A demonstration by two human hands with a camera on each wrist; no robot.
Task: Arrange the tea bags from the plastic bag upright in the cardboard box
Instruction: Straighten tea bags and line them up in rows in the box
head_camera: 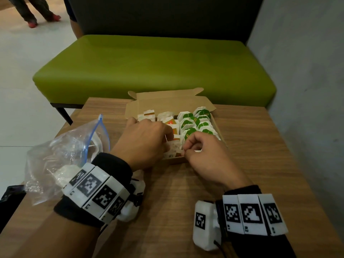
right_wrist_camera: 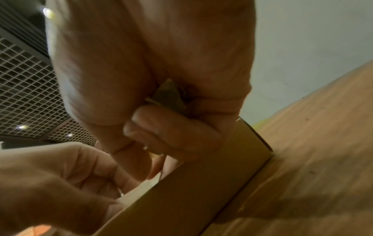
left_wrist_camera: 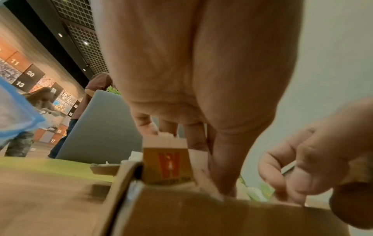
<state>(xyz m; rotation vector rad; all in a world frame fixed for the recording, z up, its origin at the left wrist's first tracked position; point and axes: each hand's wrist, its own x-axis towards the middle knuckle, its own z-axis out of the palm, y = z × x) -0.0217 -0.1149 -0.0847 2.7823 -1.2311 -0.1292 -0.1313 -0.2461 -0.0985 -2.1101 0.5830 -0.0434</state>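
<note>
An open cardboard box [head_camera: 188, 101] on the wooden table [head_camera: 260, 164] holds upright rows of tea bags: green ones [head_camera: 201, 123] on the right, orange ones [head_camera: 174, 123] in the middle, white-gold ones [head_camera: 149, 115] on the left. My left hand [head_camera: 167, 138] reaches into the near middle row. Its fingers sit behind the orange tea bags [left_wrist_camera: 169, 166] and its thumb beside them, holding the stack. My right hand [head_camera: 186, 149] hovers over the box's near wall [right_wrist_camera: 201, 183], fingers curled round a tea bag [right_wrist_camera: 168, 95]. The clear plastic bag [head_camera: 61, 151] lies crumpled to the left.
A green bench [head_camera: 154, 67] stands just beyond the table's far edge, with a grey wall [head_camera: 307, 71] to the right. A person's legs [head_camera: 37, 12] show on the floor at far left. Bare tabletop lies to the right of the box.
</note>
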